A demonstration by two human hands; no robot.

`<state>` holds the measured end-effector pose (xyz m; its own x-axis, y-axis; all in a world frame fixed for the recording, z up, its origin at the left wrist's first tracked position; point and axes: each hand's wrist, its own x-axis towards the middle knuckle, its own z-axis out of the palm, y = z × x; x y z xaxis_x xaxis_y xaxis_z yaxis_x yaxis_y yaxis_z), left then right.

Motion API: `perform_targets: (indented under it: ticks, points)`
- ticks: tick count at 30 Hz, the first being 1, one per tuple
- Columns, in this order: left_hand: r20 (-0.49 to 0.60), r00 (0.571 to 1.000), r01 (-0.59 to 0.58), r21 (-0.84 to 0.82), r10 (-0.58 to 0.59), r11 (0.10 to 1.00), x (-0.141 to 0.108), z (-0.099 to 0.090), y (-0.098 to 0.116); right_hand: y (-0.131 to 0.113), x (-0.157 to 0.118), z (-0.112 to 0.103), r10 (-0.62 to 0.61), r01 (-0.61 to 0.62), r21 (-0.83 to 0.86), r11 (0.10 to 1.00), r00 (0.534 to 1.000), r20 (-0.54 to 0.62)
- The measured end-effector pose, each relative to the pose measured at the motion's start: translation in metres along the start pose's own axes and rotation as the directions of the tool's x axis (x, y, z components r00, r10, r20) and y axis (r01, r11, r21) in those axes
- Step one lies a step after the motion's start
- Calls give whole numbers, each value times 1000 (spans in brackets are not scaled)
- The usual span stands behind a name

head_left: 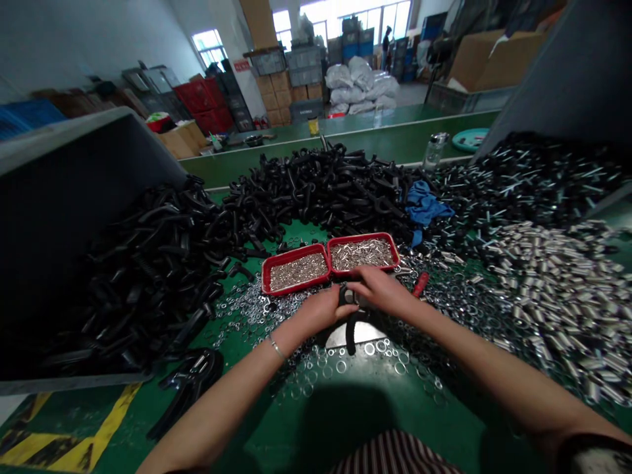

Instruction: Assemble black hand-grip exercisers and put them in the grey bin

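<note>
The left hand [316,311] and right hand [379,291] have their fingers clenched around a black plastic clamp [351,327], just below a red tray [363,253].

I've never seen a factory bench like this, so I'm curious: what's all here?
Black plastic parts: many, black, heaped left and behind.
Silver tubes: many, silver, heaped right.
Washers: many, silver, scattered front.
Trays: two, red, centre, holding small silver pieces.
Cloth: one, blue, behind the right tray.
Black part: one, black, held centre.
Left hand: one, bare, braceleted wrist, on the black part.
Right hand: one, bare, on the black part.
</note>
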<state>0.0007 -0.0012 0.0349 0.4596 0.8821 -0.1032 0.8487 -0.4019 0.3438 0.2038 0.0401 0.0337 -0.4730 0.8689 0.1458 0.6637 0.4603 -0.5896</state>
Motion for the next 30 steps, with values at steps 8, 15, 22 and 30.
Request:
perform_targets:
  ticks: [8, 15, 22, 30]
  points:
    - [-89, 995, -11, 372, 48, 928, 57, -41, -5, 52, 48, -29, -52, 6, -458, 889, 995, -87]
    - [-96, 991, -45, 416, 94, 908, 131, -25, -20, 38, 89, -1, -8, 20, -551, 834, 1000, 25]
    - [-203, 979, 49, 371, 29, 927, 120, -6, -21, 46, 80, 14, -53, 20, -458, 889, 997, -61]
    - [-363, 932, 36, 117, 10, 992, 101, -15, -20, 49, 75, 3, 2, -66, -219, 973, 959, -283]
